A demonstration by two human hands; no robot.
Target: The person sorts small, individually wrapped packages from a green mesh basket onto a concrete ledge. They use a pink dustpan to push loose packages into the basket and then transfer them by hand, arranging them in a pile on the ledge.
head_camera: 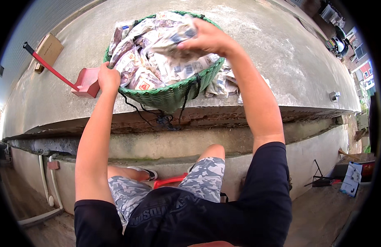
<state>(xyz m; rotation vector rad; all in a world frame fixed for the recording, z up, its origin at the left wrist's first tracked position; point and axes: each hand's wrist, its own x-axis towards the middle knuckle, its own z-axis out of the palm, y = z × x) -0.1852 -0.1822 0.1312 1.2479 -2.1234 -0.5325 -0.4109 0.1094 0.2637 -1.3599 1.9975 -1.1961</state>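
A green woven plastic basket (165,95) with black cords stands at the edge of a concrete ledge, heaped with printed plastic packets (144,78). My left hand (109,77) grips the basket's rim at its left side. Above the right part of the heap, my right hand (209,38) holds a printed packet (181,34), blurred by motion. More packets (218,85) lie on the concrete to the right of the basket, partly hidden behind my right forearm. The packets' contents cannot be told clearly.
A red long-handled dustpan (87,83) stands left of the basket, with a cardboard box (49,49) behind it. A metal cup-like object (334,96) is far right on the concrete slab. Between the ledge (70,123) and me runs a lower gutter (178,143).
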